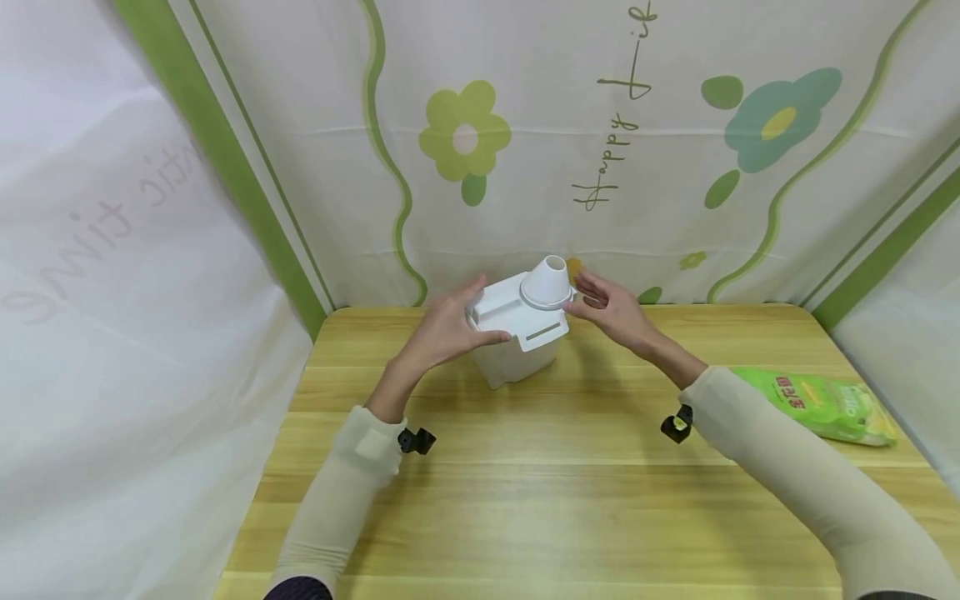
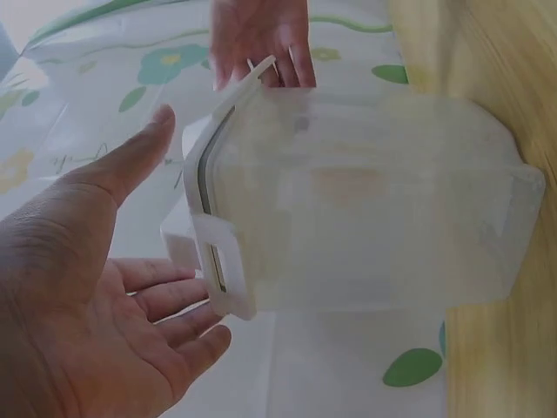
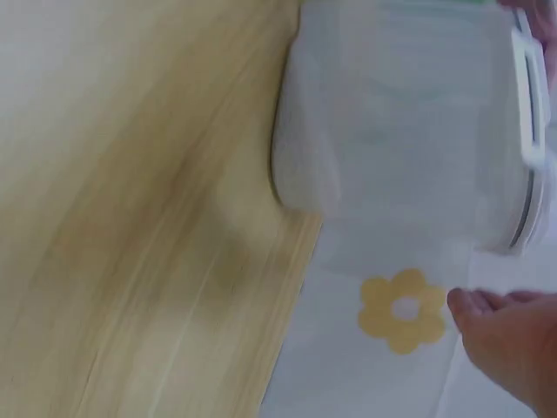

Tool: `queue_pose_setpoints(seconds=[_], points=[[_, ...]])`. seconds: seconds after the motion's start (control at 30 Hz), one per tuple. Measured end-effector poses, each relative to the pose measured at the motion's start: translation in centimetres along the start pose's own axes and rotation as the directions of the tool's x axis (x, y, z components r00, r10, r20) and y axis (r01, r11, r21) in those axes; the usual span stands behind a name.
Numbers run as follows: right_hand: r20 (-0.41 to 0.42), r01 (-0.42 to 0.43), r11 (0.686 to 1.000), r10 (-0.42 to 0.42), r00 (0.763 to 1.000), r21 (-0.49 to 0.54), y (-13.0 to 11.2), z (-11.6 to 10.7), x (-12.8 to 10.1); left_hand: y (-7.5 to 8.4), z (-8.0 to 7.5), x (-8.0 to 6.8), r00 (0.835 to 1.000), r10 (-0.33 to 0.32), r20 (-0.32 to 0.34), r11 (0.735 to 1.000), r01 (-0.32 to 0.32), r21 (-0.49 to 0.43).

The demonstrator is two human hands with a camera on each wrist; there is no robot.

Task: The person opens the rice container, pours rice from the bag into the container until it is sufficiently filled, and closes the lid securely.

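- Partly, your left hand covers the left end of the lid; thumb and fingers are spread wide around that end, gripping nothing firmly. In the left wrist view the thumb stands clear and the fingertips meet the edge; whether they press, you cannot tell.
- Your right hand is at the lid's other end, fingers loosely bent, a gap between them and the thumb, nothing held. Whether it touches the rim is hard to make out.
- The box stands upright on the table, near its far edge, between your hands; from above, the lid hides most of it.
- Your right wrist view cuts off the top of the box and part of your hand, and blurs both. Cloudy walls leave the contents unclear.
- The box looks like translucent plastic with rounded corners; the lid is smooth, white and flat, with a recess, a slotted tab and a hollow, blunt-tipped cone.
- Your right sleeve covers part of a glossy green packet, well apart from the box, at the table's right.
- Creased, flower-printed cloth hangs just behind the box, bounding your reach at the back.
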State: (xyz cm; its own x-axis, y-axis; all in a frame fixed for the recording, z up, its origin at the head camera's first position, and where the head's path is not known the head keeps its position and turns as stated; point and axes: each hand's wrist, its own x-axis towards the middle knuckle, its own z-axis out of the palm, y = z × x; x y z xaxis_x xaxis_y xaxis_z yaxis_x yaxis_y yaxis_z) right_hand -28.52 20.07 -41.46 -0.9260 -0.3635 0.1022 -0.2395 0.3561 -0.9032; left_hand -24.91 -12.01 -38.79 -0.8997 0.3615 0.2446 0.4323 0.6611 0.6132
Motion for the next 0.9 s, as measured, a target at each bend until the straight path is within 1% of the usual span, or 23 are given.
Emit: queue_pose_setpoints(seconds=[0.13,0.37,0.5,0.73,0.9], points=[[0.045,0.01,0.999,-0.012,0.999,0.047,0.8,-0.3,0.8,0.4,0.3,-0.1,1.0,-0.025,0.005,0.999,0.025,0.024],[0.115,0.002,0.997,-0.011,0.993,0.081,1.5,-0.3,1.6,0.6,0.4,-0.2,0.999,-0.042,0.017,0.998,0.041,0.049],[0.116,-0.002,0.996,-0.009,0.993,0.094,1.5,-0.1,1.6,0.5,0.5,-0.1,0.999,-0.049,0.015,0.998,0.048,0.05],[0.089,0.01,0.996,-0.018,0.996,0.089,1.1,0.4,1.2,-0.2,0.3,-0.1,0.996,-0.092,0.019,0.995,0.091,0.032],[0.043,0.016,0.999,-0.018,0.999,0.052,0.9,0.7,0.4,-0.6,0.1,0.1,0.997,-0.069,0.026,0.997,0.068,0.031]])
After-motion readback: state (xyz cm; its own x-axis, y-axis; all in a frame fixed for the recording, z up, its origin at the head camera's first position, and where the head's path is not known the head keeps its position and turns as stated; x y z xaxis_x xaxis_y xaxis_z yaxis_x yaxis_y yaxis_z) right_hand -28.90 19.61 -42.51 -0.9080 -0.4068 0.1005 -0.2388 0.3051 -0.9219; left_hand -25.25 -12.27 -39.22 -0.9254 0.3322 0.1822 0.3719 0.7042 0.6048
